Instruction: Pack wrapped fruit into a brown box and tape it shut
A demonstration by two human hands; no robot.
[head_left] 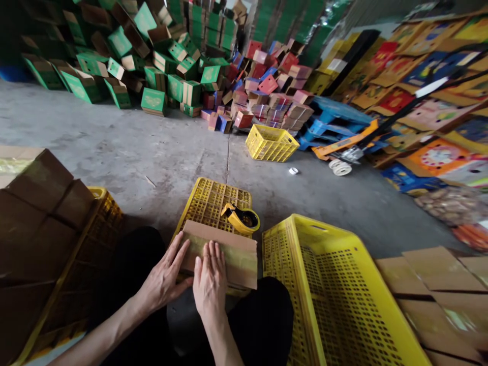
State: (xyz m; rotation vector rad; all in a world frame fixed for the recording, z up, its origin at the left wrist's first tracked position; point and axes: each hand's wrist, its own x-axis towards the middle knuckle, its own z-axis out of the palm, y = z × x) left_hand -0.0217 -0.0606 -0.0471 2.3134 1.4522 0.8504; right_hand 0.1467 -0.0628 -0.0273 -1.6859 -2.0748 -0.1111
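Observation:
A small brown cardboard box (240, 259) lies in front of me on an upturned yellow plastic crate (206, 195). Shiny tape runs along the middle of its top. My left hand (168, 269) rests at the box's left end, fingers stretched out over the edge and thumb apart. My right hand (209, 277) lies flat on the taped top, fingers extended. Neither hand is wrapped around anything. Beyond the box, a yellow-and-black tape dispenser (244, 219) sits on the crate's right side.
Brown boxes (34, 218) fill a yellow crate at my left. At my right stands a yellow crate (324, 229), with more cartons (438, 284) beyond. Across the floor are a smaller yellow crate (270, 145), a pallet jack (346, 145), blue pallets (335, 117) and heaped green boxes (154, 99).

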